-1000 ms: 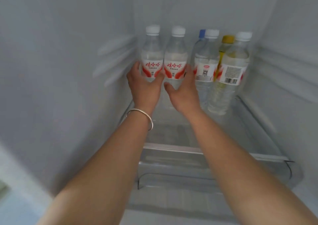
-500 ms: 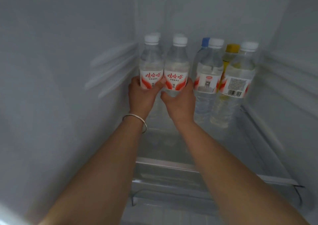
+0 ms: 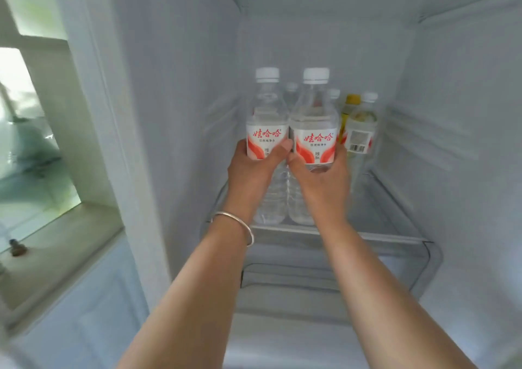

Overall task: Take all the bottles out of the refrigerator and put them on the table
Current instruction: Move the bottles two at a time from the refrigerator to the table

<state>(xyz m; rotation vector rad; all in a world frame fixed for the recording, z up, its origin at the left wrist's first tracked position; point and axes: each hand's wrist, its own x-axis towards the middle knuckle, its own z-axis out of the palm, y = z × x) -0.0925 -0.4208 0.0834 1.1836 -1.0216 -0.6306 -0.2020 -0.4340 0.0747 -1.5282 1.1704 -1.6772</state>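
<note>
**Bottles gripped in both hands inside the refrigerator**

Hands are meeting at the centre of the frame, each one curled round its own bottle. The left hand (image 3: 251,168) is gripping a clear plastic water bottle with a white cap and a red-and-white label (image 3: 267,127), its thumb lying across the lower edge of the label. The right hand (image 3: 320,175) is gripping a matching clear white-capped bottle with the same red-and-white label (image 3: 314,131) just to the right, fingers wrapping round the far side. The two held bottles are standing upright and side by side, touching or nearly so, with their bases hidden behind the hands.

A thin silver bangle (image 3: 236,224) is sitting on the left wrist, below centre.

Behind the held pair, more clear white-capped bottles (image 3: 275,199) are standing on the glass refrigerator shelf (image 3: 375,213), their lower bodies showing between the wrists. To the right of centre a yellow-capped bottle (image 3: 348,114) and a clear bottle with a white cap and a barcode label (image 3: 361,131) are standing close together, near the right inner wall.

The white refrigerator interior (image 3: 180,114) is filling most of the frame. In the upper left, a pale green window frame (image 3: 48,41) is showing, with a stone sill (image 3: 62,244) below it at the left edge.
</note>
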